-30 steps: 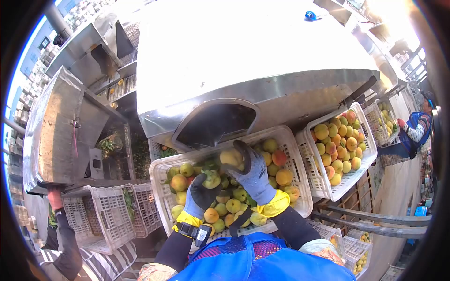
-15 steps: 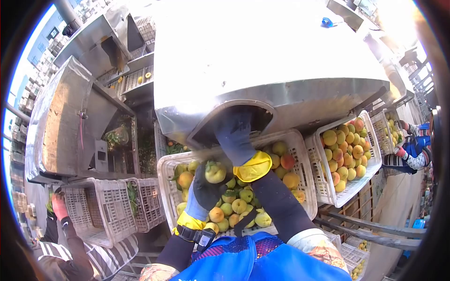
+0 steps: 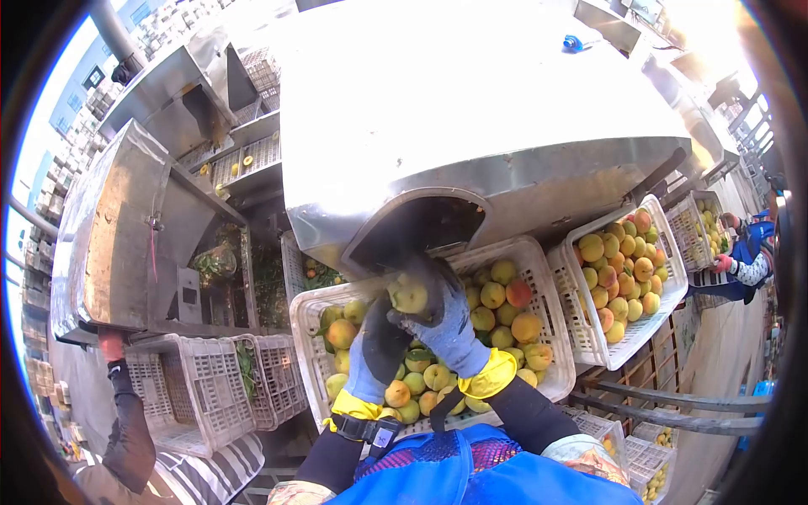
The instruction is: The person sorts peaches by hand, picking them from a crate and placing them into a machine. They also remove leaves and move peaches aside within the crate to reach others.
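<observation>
A yellow-green peach is between my two gloved hands, above the crate and just in front of the machine's opening. My left hand is closed on it from the left and below. From the right, my right hand is also on the peach, its thumb side under it; its dark fingertips are blurred. Both gloves are blue-grey with yellow cuffs. Beneath them a white plastic crate holds many peaches, green to orange-red. The dark oval opening sits in the metal front.
The bright metal machine spans the far side. Another peach-filled crate stands right; crates stand left. A co-worker's arm reaches in at left, and a person is at far right. Metal rails run lower right.
My right hand has come out of the machine's opening and down to the peach. My left hand has moved slightly right with the peach. The left co-worker's hand has shifted up to the metal edge.
</observation>
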`<state>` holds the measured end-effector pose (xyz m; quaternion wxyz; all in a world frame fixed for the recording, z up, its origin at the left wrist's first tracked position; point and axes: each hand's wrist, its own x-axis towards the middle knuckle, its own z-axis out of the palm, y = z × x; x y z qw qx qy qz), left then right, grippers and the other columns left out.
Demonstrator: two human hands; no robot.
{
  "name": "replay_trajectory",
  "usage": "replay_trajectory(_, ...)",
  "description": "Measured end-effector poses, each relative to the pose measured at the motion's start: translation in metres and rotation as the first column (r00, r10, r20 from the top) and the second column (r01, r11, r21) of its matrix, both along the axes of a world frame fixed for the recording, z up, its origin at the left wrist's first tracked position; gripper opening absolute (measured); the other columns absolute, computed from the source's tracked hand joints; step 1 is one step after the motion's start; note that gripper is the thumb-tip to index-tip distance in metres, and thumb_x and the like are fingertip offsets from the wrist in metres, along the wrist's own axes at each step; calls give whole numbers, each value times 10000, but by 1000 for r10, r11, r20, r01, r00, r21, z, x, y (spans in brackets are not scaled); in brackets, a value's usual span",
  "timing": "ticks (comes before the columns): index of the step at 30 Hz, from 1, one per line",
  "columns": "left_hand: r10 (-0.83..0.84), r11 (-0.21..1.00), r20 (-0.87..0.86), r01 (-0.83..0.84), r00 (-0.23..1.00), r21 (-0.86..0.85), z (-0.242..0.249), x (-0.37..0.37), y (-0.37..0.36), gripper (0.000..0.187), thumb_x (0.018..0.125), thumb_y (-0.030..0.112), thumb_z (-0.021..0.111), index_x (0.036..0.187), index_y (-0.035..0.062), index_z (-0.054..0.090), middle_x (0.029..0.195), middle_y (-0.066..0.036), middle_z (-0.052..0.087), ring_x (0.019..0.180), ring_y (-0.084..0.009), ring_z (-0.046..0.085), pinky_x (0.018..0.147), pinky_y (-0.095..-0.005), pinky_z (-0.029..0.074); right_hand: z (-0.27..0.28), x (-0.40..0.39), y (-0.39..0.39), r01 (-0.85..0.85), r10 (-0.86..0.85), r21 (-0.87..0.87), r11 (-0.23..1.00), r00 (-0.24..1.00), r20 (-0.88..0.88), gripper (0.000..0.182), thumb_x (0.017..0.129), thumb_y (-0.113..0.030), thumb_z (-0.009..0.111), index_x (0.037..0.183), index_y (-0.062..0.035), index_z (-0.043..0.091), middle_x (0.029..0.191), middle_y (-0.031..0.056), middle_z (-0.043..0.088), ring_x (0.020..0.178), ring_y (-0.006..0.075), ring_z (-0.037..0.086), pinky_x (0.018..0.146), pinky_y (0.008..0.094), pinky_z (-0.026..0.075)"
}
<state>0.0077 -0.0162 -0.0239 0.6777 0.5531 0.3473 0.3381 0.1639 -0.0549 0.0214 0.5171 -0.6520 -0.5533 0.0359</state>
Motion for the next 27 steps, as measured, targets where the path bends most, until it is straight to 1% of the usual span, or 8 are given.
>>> replay_trajectory(3,151,912,30,-127,988,-390,-37,-13,8,517,950,148,681,1411,-19,518,1328,-178,632,1098,-234,667,924,-287,524,-6,21,22,48,-63,82,995,979,195,903,657,-372,893,1403,-30,515,1294,191,608,1189,433,563,1056,553,426)
replay_trajectory(5,92,987,-398,-31,913,158,-52,-15,3,505,882,211,707,1341,34,592,1259,-174,645,1113,-287,640,932,-354,509,-40,39,51,161,-198,120,980,882,427,759,759,-355,846,1366,-22,536,1228,182,624,1123,423,599,953,531,500)
replay_trajectory(7,142,769,-773,423,618,479,-57,-17,8,496,877,232,682,1323,30,601,1272,-157,632,1172,-308,603,978,-393,487,-69,47,74,246,-282,147,958,719,636,645,821,-339,810,1323,-18,563,1173,176,636,1065,406,629,878,510,531)
replay_trajectory(8,69,692,-818,563,572,452,-65,-11,15,492,810,261,689,1255,62,623,1228,-186,622,1164,-395,556,1026,-504,424,-63,56,89,258,-273,132,957,653,706,601,840,-330,796,1303,-15,577,1141,171,644,1037,398,641,850,501,538)
replay_trajectory(11,37,400,-869,790,493,465,-89,-2,23,447,815,241,654,1236,91,627,1217,-171,608,1157,-398,543,1025,-550,395,-22,56,64,102,-70,-74,992,933,354,446,843,-237,754,1229,-46,638,1107,166,652,976,399,641,827,495,531)
replay_trajectory(15,-202,463,-952,879,230,114,-94,19,16,561,835,285,638,1359,111,540,1289,-203,575,1200,-413,530,1045,-581,364,-33,57,5,-260,277,-125,958,950,143,461,789,-193,735,1239,-115,670,1280,182,592,1183,433,554,972,536,472)
replay_trajectory(21,-36,642,-976,753,214,142,-127,46,-7,534,807,403,696,1223,83,601,1188,-194,633,1096,-387,600,940,-499,446,-134,15,-16,288,-68,-542,790,919,388,735,797,-350,754,1436,-92,496,1494,200,428,1387,407,373,1106,604,295)
replay_trajectory(27,-16,800,-941,569,338,191,-90,45,11,753,716,481,781,1313,77,561,1187,-180,633,1114,-375,591,960,-474,454,-169,39,-35,563,-404,-512,649,825,396,854,756,-436,794,1463,-97,454,1491,224,422,1397,457,359,1137,588,289)
